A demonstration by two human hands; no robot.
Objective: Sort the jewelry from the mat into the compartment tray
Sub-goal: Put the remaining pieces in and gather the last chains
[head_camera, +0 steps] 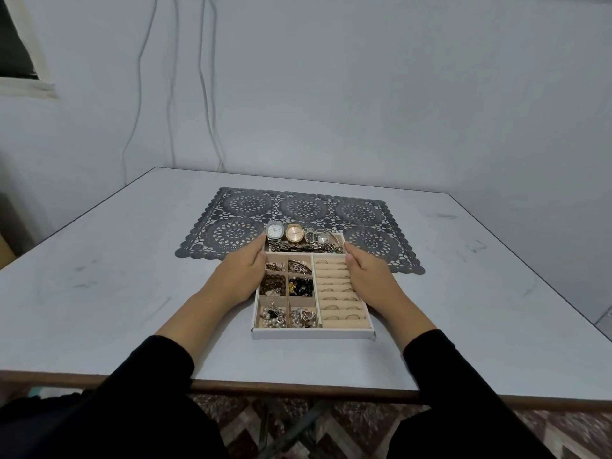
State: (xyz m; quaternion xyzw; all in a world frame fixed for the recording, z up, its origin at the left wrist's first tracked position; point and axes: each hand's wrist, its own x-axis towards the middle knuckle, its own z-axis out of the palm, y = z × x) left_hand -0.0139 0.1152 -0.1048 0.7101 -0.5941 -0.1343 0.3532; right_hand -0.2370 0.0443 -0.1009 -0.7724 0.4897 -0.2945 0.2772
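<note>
- Pale grey wall (pixel 331 94) behind, thin cables (pixel 204 77) hanging down it, window frame (pixel 23 44) at upper left.
- Grey table (pixel 99 276), scuffed top, dark edge. Patterned floor (pixel 331 422) shows below its near edge.
- Black sleeves (pixel 159 369) on both forearms, coming in from the near edge, one to each side of the grip.
- Dark lace mat (pixel 298 207) lies flat on the table beyond the hands. Its near edge runs under the far end of the thing held.
- Compartment tray (pixel 311 333), white outside with beige lining, is on the table between the two hands, far end overlapping the mat.
- Left hand (pixel 243 271) grasps the tray's left wall, tips up by the far left corner. How the fingers lie is partly hidden.
- Right hand (pixel 367 273) grasps the tray's right wall, thumb on the rim, palm over the outer edge of the ring section.
- Ring rows (pixel 334 294) fill the right half of the tray, just inside the right hand's grip. Thin rings are slotted in the beige rolls.
- Far long compartment, just past both grips: silver watch (pixel 274 230) by the left fingertips, gold watch (pixel 294 233) beside it, bracelet heap (pixel 318 245) toward the right thumb.
- Six small compartments just inside the left grip. Far pair holds metal bits, too small to name.
- Middle pair: brown beads (pixel 272 284), black beads (pixel 302 287).
- Near pair, toward the wrist: pearls (pixel 272 317), silvery tangle (pixel 303 317).
</note>
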